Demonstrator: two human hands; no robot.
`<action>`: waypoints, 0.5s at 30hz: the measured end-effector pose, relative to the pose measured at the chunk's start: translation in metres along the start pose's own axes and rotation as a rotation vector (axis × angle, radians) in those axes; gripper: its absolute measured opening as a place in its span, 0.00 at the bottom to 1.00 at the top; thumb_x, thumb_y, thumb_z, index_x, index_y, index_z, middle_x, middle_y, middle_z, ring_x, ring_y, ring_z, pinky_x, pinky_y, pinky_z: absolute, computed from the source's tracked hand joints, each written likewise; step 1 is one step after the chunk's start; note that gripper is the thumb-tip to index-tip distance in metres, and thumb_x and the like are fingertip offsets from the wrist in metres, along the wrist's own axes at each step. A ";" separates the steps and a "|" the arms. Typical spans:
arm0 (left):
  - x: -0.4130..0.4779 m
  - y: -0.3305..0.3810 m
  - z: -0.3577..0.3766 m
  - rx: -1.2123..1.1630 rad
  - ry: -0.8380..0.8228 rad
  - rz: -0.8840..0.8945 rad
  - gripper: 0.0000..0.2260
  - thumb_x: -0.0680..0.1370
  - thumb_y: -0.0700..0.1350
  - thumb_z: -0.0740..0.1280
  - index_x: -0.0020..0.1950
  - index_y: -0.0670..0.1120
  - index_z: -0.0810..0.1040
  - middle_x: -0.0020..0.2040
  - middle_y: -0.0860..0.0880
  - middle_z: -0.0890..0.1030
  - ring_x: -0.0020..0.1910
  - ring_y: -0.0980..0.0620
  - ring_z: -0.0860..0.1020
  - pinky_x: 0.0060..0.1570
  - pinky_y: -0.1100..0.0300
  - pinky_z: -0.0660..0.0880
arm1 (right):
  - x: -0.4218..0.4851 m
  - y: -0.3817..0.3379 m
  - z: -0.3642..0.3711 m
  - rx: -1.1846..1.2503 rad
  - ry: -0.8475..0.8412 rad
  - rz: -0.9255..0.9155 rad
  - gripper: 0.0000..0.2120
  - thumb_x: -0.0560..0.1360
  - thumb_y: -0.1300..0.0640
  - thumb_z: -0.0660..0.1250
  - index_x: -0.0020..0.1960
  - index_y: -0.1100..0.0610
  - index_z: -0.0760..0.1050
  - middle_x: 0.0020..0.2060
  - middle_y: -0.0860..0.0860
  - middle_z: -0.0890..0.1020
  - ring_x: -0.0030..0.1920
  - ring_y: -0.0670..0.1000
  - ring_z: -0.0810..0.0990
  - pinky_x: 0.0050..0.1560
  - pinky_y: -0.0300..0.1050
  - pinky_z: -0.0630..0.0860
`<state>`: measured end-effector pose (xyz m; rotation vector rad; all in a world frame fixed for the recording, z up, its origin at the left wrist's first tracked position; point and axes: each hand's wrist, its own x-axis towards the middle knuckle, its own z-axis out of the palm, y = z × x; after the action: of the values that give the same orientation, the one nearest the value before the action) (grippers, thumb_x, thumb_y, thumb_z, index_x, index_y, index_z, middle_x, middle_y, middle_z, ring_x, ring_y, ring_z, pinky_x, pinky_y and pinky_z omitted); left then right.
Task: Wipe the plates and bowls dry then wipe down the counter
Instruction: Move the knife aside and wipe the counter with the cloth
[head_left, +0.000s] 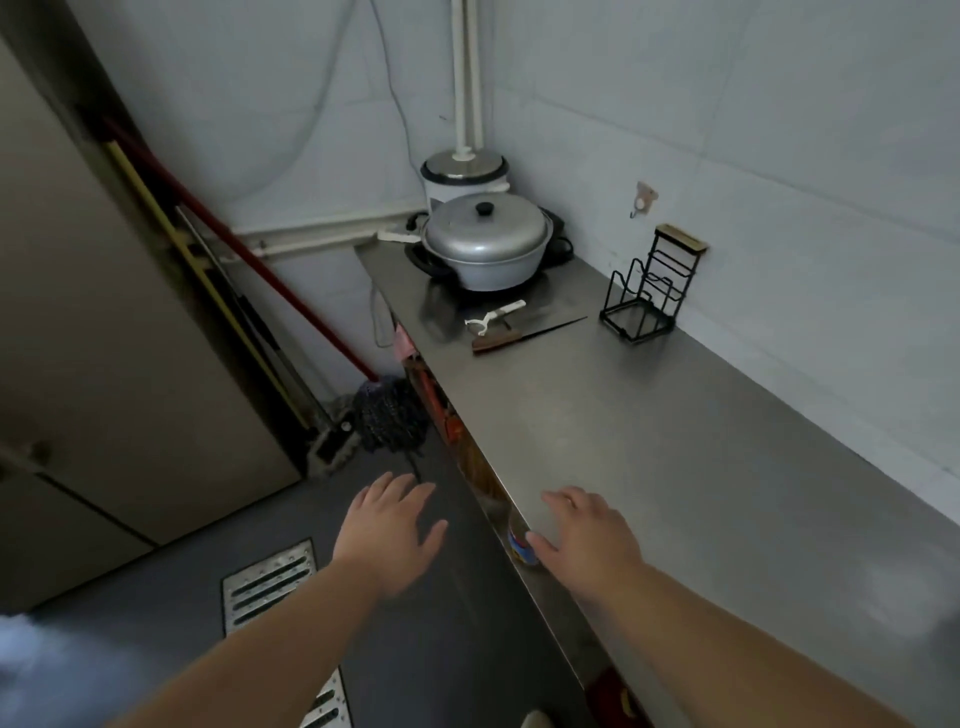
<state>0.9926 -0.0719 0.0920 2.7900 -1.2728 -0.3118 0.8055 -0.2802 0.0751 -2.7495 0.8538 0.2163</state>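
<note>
Steel worktop edge sits under my right hand; left hand hovers over the floor. Both grips wide, holding nothing, probably poised to fetch a cloth.

No text is legible; the blue label on the container is blurred.

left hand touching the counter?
Apart. The head view shows a plain dark gap between the left hand and the front edge of the counter.
</note>
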 end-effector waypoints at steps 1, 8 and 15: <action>0.013 0.000 -0.002 -0.009 -0.007 -0.013 0.30 0.81 0.68 0.51 0.82 0.58 0.59 0.82 0.53 0.60 0.82 0.46 0.54 0.81 0.47 0.53 | 0.014 0.004 -0.004 -0.005 -0.007 -0.008 0.32 0.81 0.32 0.55 0.79 0.48 0.62 0.76 0.50 0.68 0.72 0.54 0.70 0.69 0.52 0.72; 0.094 -0.008 -0.016 -0.033 -0.003 -0.049 0.31 0.81 0.68 0.52 0.83 0.58 0.56 0.82 0.53 0.60 0.82 0.48 0.54 0.80 0.48 0.54 | 0.113 0.025 -0.025 -0.032 -0.044 0.013 0.32 0.81 0.34 0.55 0.79 0.49 0.62 0.77 0.51 0.66 0.73 0.55 0.68 0.69 0.52 0.70; 0.176 -0.047 -0.018 -0.042 -0.022 -0.024 0.32 0.81 0.68 0.52 0.83 0.58 0.54 0.82 0.54 0.60 0.82 0.48 0.56 0.80 0.47 0.56 | 0.190 0.016 -0.031 -0.017 -0.051 0.055 0.32 0.81 0.34 0.55 0.80 0.48 0.62 0.78 0.51 0.66 0.74 0.55 0.68 0.70 0.52 0.70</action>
<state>1.1434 -0.1744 0.0757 2.7770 -1.2230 -0.3677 0.9537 -0.4033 0.0613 -2.7261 0.9189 0.3039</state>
